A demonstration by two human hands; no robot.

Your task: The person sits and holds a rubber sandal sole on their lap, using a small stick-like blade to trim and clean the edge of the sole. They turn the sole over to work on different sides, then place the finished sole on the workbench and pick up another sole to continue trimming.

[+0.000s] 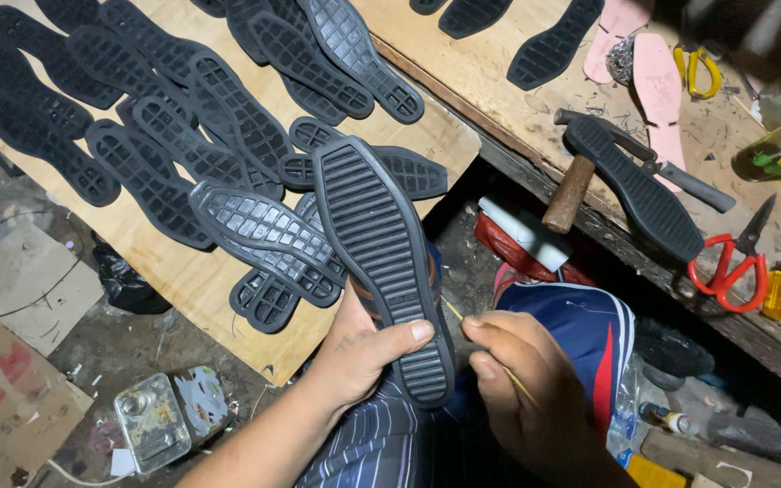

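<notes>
The left hand clamps a shoe, ribbed black sole up, thumb across its heel. The right hand pinches a thin yellow stick beside the sole's edge.

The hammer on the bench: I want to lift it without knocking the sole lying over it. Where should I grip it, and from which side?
Probably the brown wooden handle, near its free lower end, coming from the bench's front edge. The dark head end sits tucked under the black sole, while the handle sticks out clear toward that edge.
</notes>
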